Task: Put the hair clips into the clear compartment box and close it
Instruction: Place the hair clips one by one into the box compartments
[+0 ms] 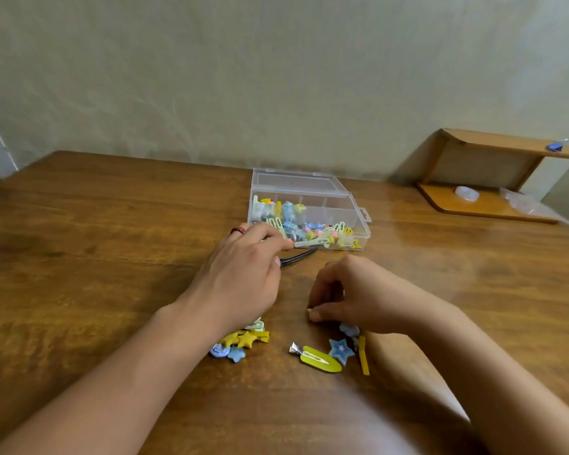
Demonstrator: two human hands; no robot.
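The clear compartment box (pixel 309 211) stands open on the wooden desk (pixel 96 224), its lid tipped back toward the wall. Its near and left compartments hold a jumble of pastel hair clips (pixel 296 224), blue, yellow, green and pink; the far right compartments look bare.

The left hand (pixel 243 274) reaches forward to the box's near edge, palm down, fingers curled, pinching a pale green clip (pixel 309 243) at the fingertips, with a black looped item (pixel 298 257) trailing beneath. The right hand (pixel 345 293) hangs over the desk nearer the body, knuckles up, fingers bent, pinching a small yellow piece (pixel 309 311).

Loose clips lie nearer still: yellow stars (pixel 242 339) under the left wrist, a yellow-green snap clip (pixel 316 357) and a blue star clip (pixel 341 351) below the right hand.
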